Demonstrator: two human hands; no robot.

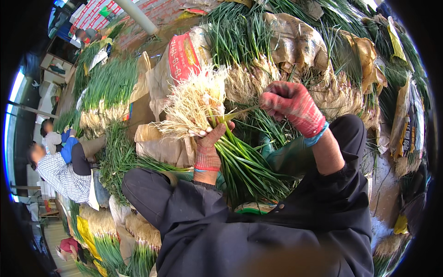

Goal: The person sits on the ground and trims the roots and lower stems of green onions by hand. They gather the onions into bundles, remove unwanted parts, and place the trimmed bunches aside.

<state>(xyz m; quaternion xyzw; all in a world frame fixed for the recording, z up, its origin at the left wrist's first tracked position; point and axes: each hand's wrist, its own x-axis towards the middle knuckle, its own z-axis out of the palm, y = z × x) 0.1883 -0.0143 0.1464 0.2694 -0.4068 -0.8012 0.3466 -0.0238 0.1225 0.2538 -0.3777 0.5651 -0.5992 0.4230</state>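
My left hand (209,149), in a reddish knit work glove, is wrapped around a bunch of green onions (242,152). Pale stringy roots (197,100) fan out above the fist, a few white bulbs show beside it, and the green leaves trail down to the right across my lap. My right hand (290,104), gloved in red with a blue band at the wrist, pinches the end of a yellowish-green leaf strip (242,112). That strip stretches taut from the bunch to my right fingers. The fingertips of the right hand are partly hidden.
Bundled green onions (242,45) stand in front, roots towards me, beside a red-and-white printed sack (183,55) and brown paper sacking (297,38). More bundles (107,86) stand at left. Loose leaves (117,159) lie by my left knee. Co-workers (65,173) sit at left. A pole (136,15) rises behind.
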